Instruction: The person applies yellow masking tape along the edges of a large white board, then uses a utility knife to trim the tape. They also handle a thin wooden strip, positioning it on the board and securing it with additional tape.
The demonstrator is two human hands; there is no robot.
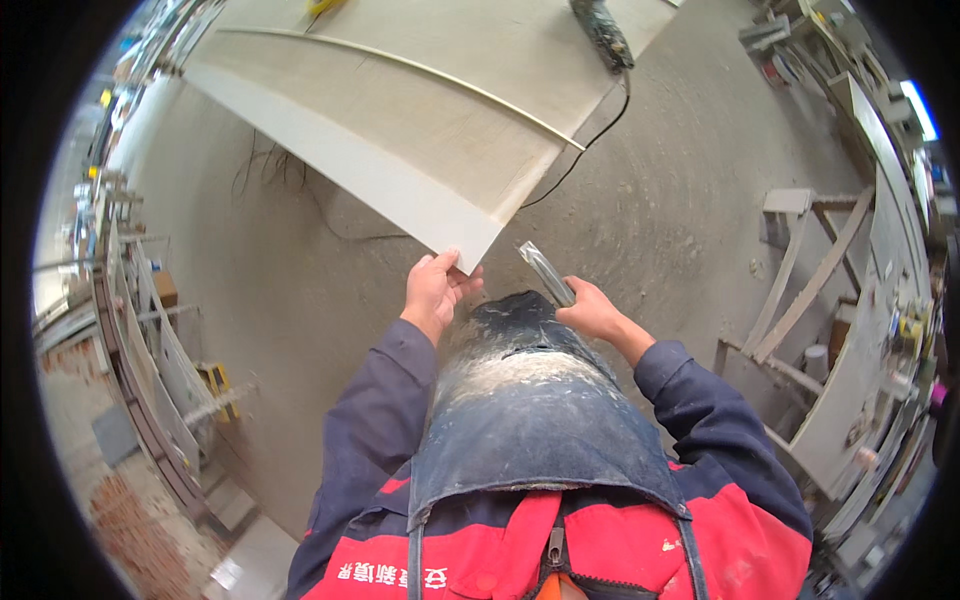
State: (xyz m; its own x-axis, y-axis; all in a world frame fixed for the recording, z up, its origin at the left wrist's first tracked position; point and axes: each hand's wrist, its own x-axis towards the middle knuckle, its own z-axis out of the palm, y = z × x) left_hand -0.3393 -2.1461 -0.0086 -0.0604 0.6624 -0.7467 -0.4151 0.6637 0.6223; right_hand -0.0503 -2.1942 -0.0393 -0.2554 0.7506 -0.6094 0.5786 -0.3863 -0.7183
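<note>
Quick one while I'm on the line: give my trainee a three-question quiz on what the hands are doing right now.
1. True or false: the left hand grips the near corner of the pale board.
2. What does the right hand hold?
A) a slim grey metal tool
B) a hammer
C) a paint roller
3. Fill in: a black ____ runs across the floor from the power tool lying on the board.

Key: 1 true; 2 A; 3 cable.

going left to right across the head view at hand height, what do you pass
stacked boards along the left edge → left hand on the panel corner → clear strip → right hand → wooden trestle
</note>
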